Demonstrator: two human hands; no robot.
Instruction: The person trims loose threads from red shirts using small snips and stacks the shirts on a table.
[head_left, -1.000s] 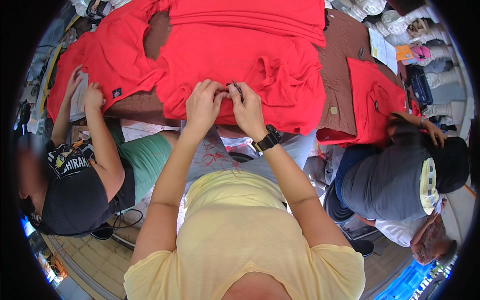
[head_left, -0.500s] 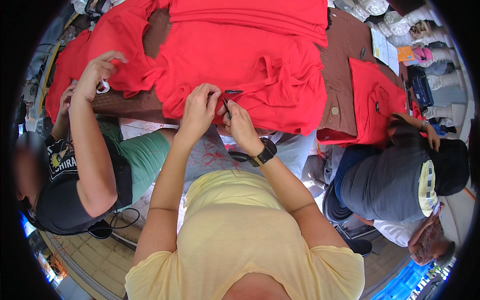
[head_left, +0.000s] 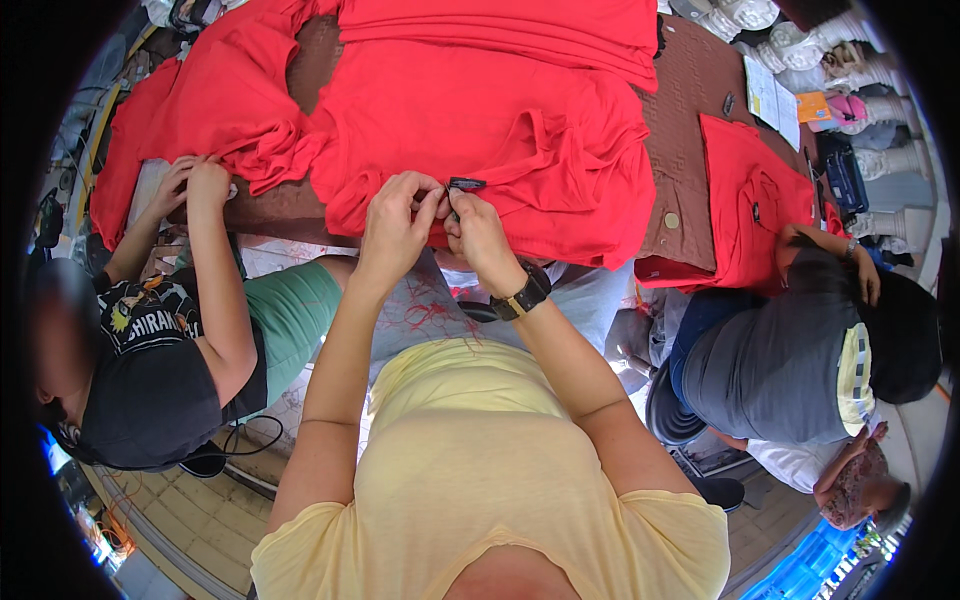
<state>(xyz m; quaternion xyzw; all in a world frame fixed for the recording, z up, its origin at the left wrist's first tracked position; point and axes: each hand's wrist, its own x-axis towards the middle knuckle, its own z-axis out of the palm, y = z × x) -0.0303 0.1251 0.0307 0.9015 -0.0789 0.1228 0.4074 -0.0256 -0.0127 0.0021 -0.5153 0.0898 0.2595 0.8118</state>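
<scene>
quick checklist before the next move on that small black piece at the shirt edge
1. Left hand on the red shirt: ok, fingers pinch the fabric edge.
2. Right hand on the small black piece: ok, fingertips touch it.
3. Black piece in plain sight: ok, it shows above the fingers.
4. Whether the piece is fixed to the fabric: cannot tell.
5. Shirt lying flat on the brown table: not ok, bunched near the hands.
6. Co-worker's hands apart from this spot: ok, off to the left.
</scene>
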